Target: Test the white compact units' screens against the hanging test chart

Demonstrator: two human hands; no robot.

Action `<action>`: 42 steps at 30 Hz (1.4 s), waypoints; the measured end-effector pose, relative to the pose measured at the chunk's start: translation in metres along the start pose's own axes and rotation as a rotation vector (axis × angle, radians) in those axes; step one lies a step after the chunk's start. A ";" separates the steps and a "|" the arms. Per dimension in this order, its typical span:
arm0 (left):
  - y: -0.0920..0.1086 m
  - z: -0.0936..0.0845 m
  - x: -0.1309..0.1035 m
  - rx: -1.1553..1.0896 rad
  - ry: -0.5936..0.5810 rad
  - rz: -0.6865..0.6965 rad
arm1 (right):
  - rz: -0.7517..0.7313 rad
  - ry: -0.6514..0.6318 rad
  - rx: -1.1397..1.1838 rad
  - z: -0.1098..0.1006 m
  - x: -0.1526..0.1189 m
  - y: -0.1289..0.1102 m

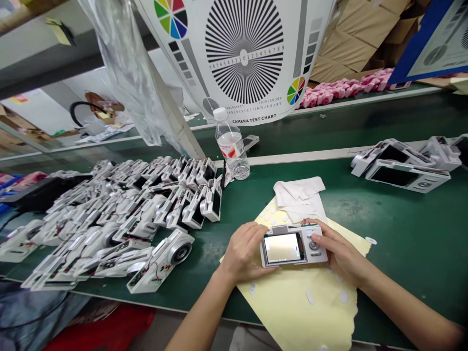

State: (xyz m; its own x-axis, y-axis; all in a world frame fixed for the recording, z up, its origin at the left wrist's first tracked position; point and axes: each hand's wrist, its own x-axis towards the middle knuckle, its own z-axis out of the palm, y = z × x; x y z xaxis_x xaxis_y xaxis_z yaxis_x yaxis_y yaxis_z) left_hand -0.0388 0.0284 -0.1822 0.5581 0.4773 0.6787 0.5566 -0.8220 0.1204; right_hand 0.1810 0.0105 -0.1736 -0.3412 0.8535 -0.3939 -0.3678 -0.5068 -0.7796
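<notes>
Both of my hands hold a white digital camera (283, 247) with its back toward me, above a yellow sheet (292, 302). Its screen is lit and shows a pale picture. My left hand (245, 253) grips the left end, fingers on top and thumb along the lower edge. The right end sits in my right hand (340, 251), whose thumb rests by the buttons beside the screen. Wires show at the camera's top edge. Just behind it lies a crumpled white cloth (300, 195), partly over the sheet. Small white stickers dot the sheet.
Many partly open white cameras (139, 219) crowd the green bench on the left. Several more cameras (405, 168) sit at the right. A water bottle (232, 148) stands behind, below a hanging camera test chart (244, 58). Pink items (343, 91) line the back shelf.
</notes>
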 end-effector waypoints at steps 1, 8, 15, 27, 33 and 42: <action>0.000 0.000 0.000 -0.001 0.001 0.001 | -0.001 -0.007 0.007 -0.001 0.000 0.000; -0.001 0.001 -0.002 -0.007 0.006 -0.002 | 0.007 -0.020 0.036 0.000 -0.002 0.000; 0.000 0.000 0.000 -0.006 0.013 0.006 | 0.008 -0.015 0.037 0.001 -0.001 -0.001; 0.000 0.000 0.000 -0.001 0.010 0.004 | 0.010 -0.021 0.026 -0.003 0.000 0.001; -0.001 0.001 -0.001 -0.008 0.005 0.000 | 0.027 -0.024 0.041 -0.003 0.001 0.001; 0.000 0.000 -0.001 -0.101 -0.051 -0.004 | 0.056 -0.141 -0.083 -0.011 0.004 0.002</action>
State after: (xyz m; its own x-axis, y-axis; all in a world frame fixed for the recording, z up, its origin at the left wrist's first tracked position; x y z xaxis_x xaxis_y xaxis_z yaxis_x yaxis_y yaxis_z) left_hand -0.0396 0.0274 -0.1829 0.5879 0.4939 0.6406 0.4956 -0.8458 0.1973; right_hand 0.1880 0.0143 -0.1822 -0.4792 0.7957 -0.3704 -0.2736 -0.5364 -0.7984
